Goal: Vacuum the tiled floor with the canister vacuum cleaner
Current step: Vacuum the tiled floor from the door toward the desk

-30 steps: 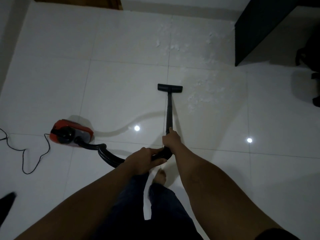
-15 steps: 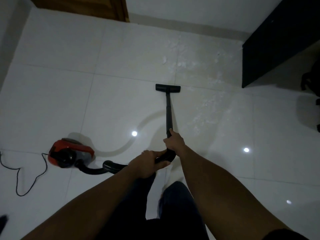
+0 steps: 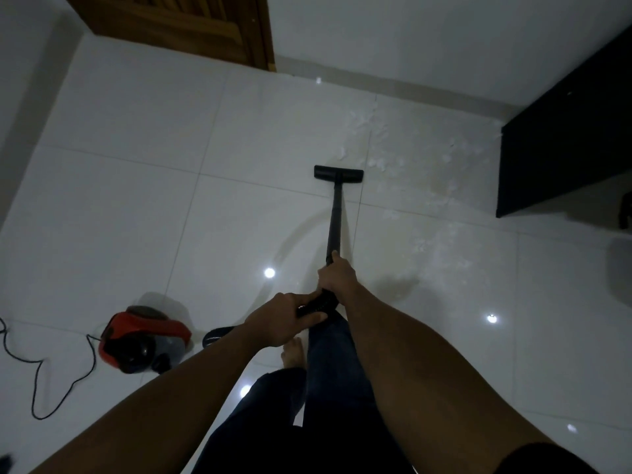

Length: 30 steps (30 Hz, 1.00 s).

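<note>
Tiled floor (image 3: 119,217) of glossy white squares spreads beneath a person at work with a red canister vacuum cleaner (image 3: 143,336), seen from the head camera. A wooden door (image 3: 178,25) stands at the far wall and a dark cabinet (image 3: 564,142) at the right edge. Both forearms reach forward and down over dark trousers, meeting near the middle of the view. The right hand (image 3: 337,277), the farther of the two, has its fingers wrapped tight round the black wand (image 3: 335,217), one digit lying along the tube. The left hand (image 3: 280,319), just behind it, curls its fingers round the ribbed grip (image 3: 318,304) where the hose (image 3: 219,335) joins. The wand runs straight ahead from the hands to the floor head (image 3: 338,174), which sits flat on the tiles, just beside a scatter of white debris (image 3: 393,159) on its far and right sides. The canister rests on the floor to the lower left, well apart from both hands, its power cord (image 3: 37,388) looping away. A bare foot (image 3: 294,352) shows below the left hand.
</note>
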Tool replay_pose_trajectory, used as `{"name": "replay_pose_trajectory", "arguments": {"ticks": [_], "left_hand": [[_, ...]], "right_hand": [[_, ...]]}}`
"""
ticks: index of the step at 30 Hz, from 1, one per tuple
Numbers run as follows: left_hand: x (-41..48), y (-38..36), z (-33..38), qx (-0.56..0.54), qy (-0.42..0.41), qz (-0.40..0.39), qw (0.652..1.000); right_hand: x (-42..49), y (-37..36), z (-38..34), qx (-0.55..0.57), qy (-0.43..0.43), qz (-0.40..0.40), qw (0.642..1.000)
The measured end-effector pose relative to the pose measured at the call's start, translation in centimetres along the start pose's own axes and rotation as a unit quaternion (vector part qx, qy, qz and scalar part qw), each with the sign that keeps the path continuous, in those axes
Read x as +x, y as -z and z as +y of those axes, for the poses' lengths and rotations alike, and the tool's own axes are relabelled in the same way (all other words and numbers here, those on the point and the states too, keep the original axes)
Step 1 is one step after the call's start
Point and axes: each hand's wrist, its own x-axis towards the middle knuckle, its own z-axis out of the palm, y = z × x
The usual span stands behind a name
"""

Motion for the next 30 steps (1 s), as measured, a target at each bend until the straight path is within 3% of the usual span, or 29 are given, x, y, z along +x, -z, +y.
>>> {"name": "replay_pose_trajectory", "arguments": {"ticks": [11, 19, 26, 30], "left_hand": [[13.2, 10.8, 5.6, -0.026, 0.029, 0.014, 0.999], [23.9, 16.3, 12.1, -0.080, 0.042, 0.037, 0.995], [29.2, 21.1, 13.8, -0.085, 0.057, 0.070, 0.992], [30.7, 23.6, 13.5, -0.032, 0.046, 0.077, 0.995]], "right_hand": [[11.7, 8.7, -10.7, 0.045, -0.031, -0.008, 0.998], [20.6, 17.9, -17.3, 0.000, -0.008, 0.008, 1.000], [25.8, 20.8, -22.6, 0.029, 0.008, -0.009, 1.000], [27.6, 21.0, -24.5, 0.059, 0.011, -0.013, 0.998]]}}
